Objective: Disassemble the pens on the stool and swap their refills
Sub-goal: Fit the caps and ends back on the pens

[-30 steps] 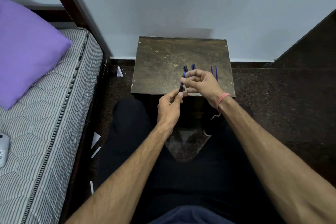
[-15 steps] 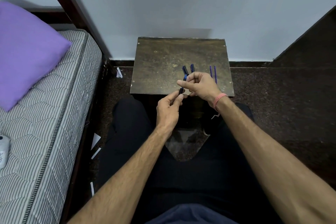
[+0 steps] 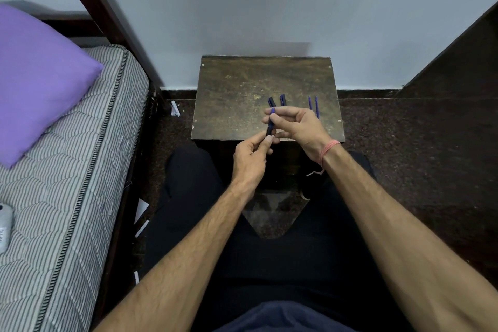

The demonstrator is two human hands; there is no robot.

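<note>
A: Starting at the left edge, what does the head view show?

B: A purple pillow (image 3: 35, 75) lies on a striped mattress (image 3: 67, 183). A dark wooden bed post (image 3: 107, 21) slants up beside it. A pale device (image 3: 4, 226) lies on the mattress at the frame edge; its type cannot be told. White paper scraps (image 3: 141, 213) lie on the dark floor between the mattress and the person's leg.

A: Where is the stool?

B: The stool (image 3: 242, 83) stands against the pale wall (image 3: 269, 3), directly ahead of the person's knees. Its top is dark, worn wood.

A: State of the left hand?

B: The left hand (image 3: 250, 159) is held over the near edge of the stool. Its thumb and fingertips pinch the lower end of a dark blue pen (image 3: 270, 127). The pen is raised off the stool top and tilts slightly, upper end pointing away from the person.

A: And the right hand?

B: The right hand (image 3: 299, 127) is just right of the pen. Its curled fingers pinch the upper end of the same pen, where a brighter blue tip shows. A pink thread band (image 3: 328, 149) circles the right wrist.

A: What lies on the stool?

B: Two dark blue pen pieces (image 3: 277, 100) lie side by side beyond the fingers, partly hidden by the hands. Further right, two thin blue refills (image 3: 313, 105) lie parallel, near the right edge of the stool, their near ends hidden behind the right hand.

A: Anything at the far right?

B: A dark slanted panel (image 3: 458, 56) rises against the wall.
</note>
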